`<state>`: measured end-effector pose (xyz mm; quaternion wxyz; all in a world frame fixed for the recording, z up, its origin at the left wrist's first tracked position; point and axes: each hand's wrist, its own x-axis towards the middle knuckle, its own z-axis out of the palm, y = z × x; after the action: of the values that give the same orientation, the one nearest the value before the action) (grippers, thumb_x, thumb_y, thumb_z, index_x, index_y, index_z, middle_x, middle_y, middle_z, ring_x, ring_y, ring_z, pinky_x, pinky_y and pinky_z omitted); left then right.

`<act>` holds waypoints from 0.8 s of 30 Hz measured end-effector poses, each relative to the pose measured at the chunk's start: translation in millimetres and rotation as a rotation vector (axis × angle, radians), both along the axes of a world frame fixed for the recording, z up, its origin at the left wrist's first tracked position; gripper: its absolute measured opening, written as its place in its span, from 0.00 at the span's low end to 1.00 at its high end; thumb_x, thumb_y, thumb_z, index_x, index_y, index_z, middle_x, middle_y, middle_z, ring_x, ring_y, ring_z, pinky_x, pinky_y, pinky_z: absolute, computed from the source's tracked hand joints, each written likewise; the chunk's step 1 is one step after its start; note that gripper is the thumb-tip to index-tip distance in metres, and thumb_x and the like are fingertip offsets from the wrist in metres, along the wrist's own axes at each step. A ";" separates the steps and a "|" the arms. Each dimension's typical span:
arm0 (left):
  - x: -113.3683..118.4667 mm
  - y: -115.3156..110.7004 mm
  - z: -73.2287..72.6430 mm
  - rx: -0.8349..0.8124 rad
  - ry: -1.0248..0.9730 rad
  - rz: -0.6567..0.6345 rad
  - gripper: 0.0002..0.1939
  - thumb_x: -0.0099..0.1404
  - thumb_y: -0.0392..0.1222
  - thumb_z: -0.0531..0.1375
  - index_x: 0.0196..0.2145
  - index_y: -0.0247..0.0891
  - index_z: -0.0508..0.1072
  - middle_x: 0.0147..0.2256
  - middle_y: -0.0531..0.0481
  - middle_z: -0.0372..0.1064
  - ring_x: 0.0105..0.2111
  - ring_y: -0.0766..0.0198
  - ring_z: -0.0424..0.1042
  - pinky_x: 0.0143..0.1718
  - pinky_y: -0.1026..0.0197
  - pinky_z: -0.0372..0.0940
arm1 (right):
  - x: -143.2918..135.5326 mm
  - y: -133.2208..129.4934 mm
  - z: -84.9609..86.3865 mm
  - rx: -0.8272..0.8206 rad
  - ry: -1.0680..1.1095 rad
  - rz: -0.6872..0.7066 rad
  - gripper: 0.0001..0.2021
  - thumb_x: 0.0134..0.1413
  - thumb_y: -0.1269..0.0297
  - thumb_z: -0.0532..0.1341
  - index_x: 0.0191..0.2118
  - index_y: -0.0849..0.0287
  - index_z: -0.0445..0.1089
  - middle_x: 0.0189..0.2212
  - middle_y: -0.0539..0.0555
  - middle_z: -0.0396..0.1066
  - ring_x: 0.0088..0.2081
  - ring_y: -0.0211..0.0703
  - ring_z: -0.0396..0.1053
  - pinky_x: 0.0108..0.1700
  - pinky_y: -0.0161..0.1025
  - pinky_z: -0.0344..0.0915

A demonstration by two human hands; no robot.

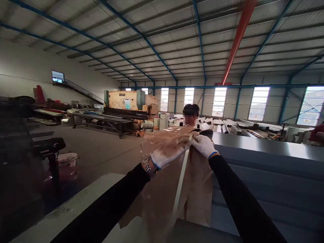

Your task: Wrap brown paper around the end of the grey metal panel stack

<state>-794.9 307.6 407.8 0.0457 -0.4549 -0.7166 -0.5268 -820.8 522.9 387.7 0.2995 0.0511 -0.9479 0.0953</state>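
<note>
My left hand (pixel 168 153), in a white glove with a brown-stained front, lies stretched along the top edge of a brown wrapping sheet (pixel 162 189). Its fingertips reach a pale flat strap (pixel 181 182), which runs down the front of the wrapped stack's end. On the strap's other side, my right hand (pixel 204 145), also gloved, has its fingers bent and closed at the strap's upper end. The glove hides part of that grip. Grey metal panels (pixel 265 175) are stacked to the right, and the brown sheet covers their near end.
Behind the stack stands a person (pixel 191 113) wearing a dark headband device. A large cream press machine (pixel 126 101) and a long dark table (pixel 103 119) are at the back left. A white bucket (pixel 68 160) is at left. Long metal profiles (pixel 227 126) lie behind.
</note>
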 end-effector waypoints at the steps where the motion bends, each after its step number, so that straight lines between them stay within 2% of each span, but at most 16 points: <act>1: 3.7 -3.9 -4.2 -0.048 0.033 0.008 0.14 0.67 0.48 0.60 0.45 0.40 0.80 0.49 0.46 0.77 0.53 0.49 0.71 0.60 0.51 0.60 | 3.3 -0.4 0.1 -0.019 0.011 -0.013 0.21 0.69 0.53 0.53 0.34 0.59 0.77 0.37 0.59 0.78 0.41 0.48 0.74 0.42 0.40 0.62; 4: 11.2 -6.2 -8.9 -0.134 0.138 0.071 0.16 0.71 0.48 0.57 0.49 0.40 0.78 0.50 0.47 0.76 0.51 0.52 0.72 0.56 0.53 0.62 | 7.4 -1.2 0.2 -0.067 0.035 -0.067 0.17 0.65 0.51 0.58 0.43 0.58 0.77 0.43 0.59 0.79 0.45 0.50 0.74 0.42 0.40 0.62; 6: 9.3 -3.8 -7.1 -0.138 0.194 0.035 0.16 0.72 0.48 0.54 0.46 0.39 0.79 0.48 0.48 0.77 0.47 0.56 0.74 0.52 0.55 0.64 | 6.2 -0.8 -1.1 -0.073 0.039 -0.092 0.18 0.66 0.51 0.57 0.43 0.59 0.76 0.43 0.61 0.78 0.46 0.51 0.74 0.43 0.40 0.63; 8: -1.6 -3.1 -6.8 -0.136 0.295 0.022 0.18 0.74 0.47 0.51 0.47 0.40 0.79 0.49 0.47 0.77 0.47 0.58 0.74 0.53 0.56 0.65 | 4.4 0.6 -3.0 -0.061 0.043 -0.091 0.17 0.69 0.54 0.54 0.42 0.61 0.75 0.42 0.63 0.78 0.46 0.51 0.73 0.46 0.41 0.63; 10: -20.6 -5.7 -13.0 -0.177 0.493 0.191 0.18 0.73 0.44 0.52 0.53 0.40 0.77 0.54 0.45 0.74 0.53 0.54 0.71 0.58 0.52 0.62 | 4.3 2.8 -4.6 -0.051 0.058 -0.071 0.17 0.70 0.59 0.51 0.43 0.62 0.74 0.44 0.65 0.77 0.48 0.52 0.73 0.49 0.42 0.63; 11: -31.8 -7.9 -18.9 -0.234 0.613 0.308 0.19 0.71 0.43 0.56 0.56 0.40 0.75 0.58 0.43 0.71 0.58 0.50 0.68 0.62 0.48 0.59 | 5.0 4.1 -5.2 -0.050 0.067 -0.054 0.17 0.70 0.60 0.50 0.43 0.63 0.74 0.44 0.65 0.77 0.48 0.52 0.72 0.51 0.42 0.63; 13: -53.6 -12.0 -33.6 -0.395 0.825 0.467 0.33 0.60 0.43 0.67 0.63 0.43 0.69 0.64 0.41 0.63 0.64 0.41 0.57 0.66 0.40 0.51 | 7.9 6.9 -6.5 -0.061 0.085 -0.007 0.17 0.70 0.62 0.49 0.45 0.64 0.74 0.46 0.66 0.76 0.49 0.53 0.72 0.53 0.43 0.63; 15: -70.3 -13.2 -46.1 -0.519 0.945 0.499 0.47 0.50 0.44 0.74 0.66 0.46 0.64 0.67 0.41 0.57 0.65 0.37 0.54 0.66 0.37 0.50 | 11.9 9.6 -8.9 -0.078 0.099 0.053 0.18 0.70 0.63 0.49 0.47 0.64 0.74 0.49 0.64 0.76 0.51 0.50 0.72 0.55 0.42 0.64; 16: -75.8 -12.1 -49.4 -0.538 0.979 0.496 0.50 0.48 0.44 0.76 0.67 0.47 0.63 0.67 0.41 0.56 0.64 0.37 0.55 0.65 0.38 0.51 | 14.2 10.9 -10.5 -0.092 0.115 0.088 0.18 0.70 0.62 0.48 0.47 0.63 0.74 0.49 0.63 0.76 0.52 0.49 0.71 0.56 0.41 0.64; 18: -81.7 -6.4 -48.0 -0.525 1.019 0.509 0.45 0.53 0.42 0.73 0.67 0.47 0.62 0.65 0.42 0.60 0.59 0.41 0.60 0.61 0.41 0.55 | 18.7 13.2 -14.4 -0.144 0.174 0.174 0.19 0.70 0.59 0.48 0.45 0.61 0.75 0.47 0.60 0.77 0.51 0.48 0.71 0.56 0.40 0.64; 21: -81.1 4.6 -30.1 -0.476 0.973 0.490 0.27 0.63 0.39 0.64 0.60 0.43 0.69 0.57 0.46 0.70 0.53 0.47 0.66 0.54 0.45 0.63 | 23.9 15.7 -17.7 -0.249 0.250 0.293 0.19 0.69 0.56 0.49 0.42 0.57 0.76 0.44 0.58 0.77 0.49 0.48 0.72 0.56 0.43 0.65; 23: -75.5 6.6 -19.8 -0.419 0.918 0.468 0.20 0.66 0.42 0.63 0.55 0.40 0.73 0.58 0.45 0.70 0.56 0.48 0.66 0.55 0.46 0.64 | 25.1 16.7 -16.9 -0.276 0.238 0.299 0.19 0.67 0.55 0.50 0.42 0.57 0.76 0.44 0.58 0.77 0.48 0.49 0.73 0.55 0.44 0.65; 24: -70.7 4.5 -19.6 -0.360 0.885 0.474 0.21 0.66 0.45 0.64 0.56 0.39 0.73 0.60 0.45 0.68 0.58 0.48 0.65 0.57 0.47 0.63 | 25.0 16.9 -15.9 -0.282 0.225 0.279 0.19 0.66 0.55 0.50 0.42 0.58 0.76 0.43 0.58 0.78 0.47 0.50 0.73 0.54 0.44 0.66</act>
<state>-865.7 312.0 388.2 0.3825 -0.4599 -0.7910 -0.1286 -795.8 539.8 371.8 0.3913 0.1498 -0.8697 0.2610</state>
